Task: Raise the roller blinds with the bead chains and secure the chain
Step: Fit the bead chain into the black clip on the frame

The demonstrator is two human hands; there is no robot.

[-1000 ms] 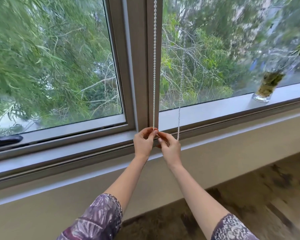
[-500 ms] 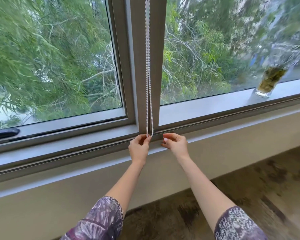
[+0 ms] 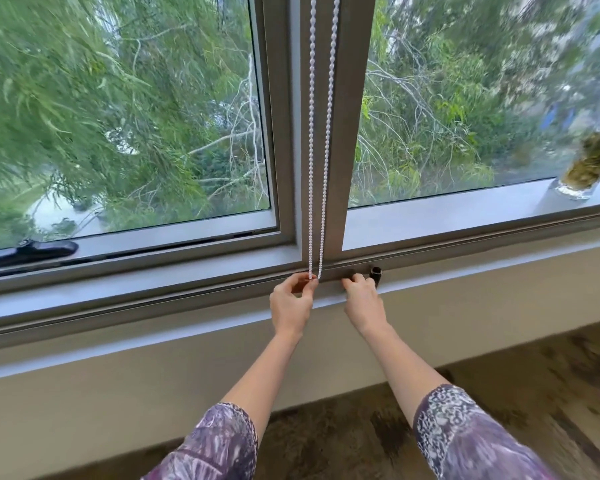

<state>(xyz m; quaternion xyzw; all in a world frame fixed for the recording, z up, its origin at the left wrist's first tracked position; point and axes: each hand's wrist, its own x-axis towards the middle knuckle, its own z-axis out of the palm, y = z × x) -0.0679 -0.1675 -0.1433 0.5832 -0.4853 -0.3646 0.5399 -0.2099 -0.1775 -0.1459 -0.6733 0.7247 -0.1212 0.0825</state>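
Left hand (image 3: 291, 306) grip pinches chain (image 3: 311, 168) loop's bottom at sill (image 3: 153, 299). Right hand (image 3: 364, 303) grip curled beside peg (image 3: 376, 273); possibly empty, can't tell.

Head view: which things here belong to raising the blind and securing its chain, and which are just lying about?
Job: bead chain, its bottom loop pinched by the left hand; right hand, next to a small dark fitting on the frame, probably the chain's anchor.
Lying about: glass vase of greenery on the sill; black window handle.
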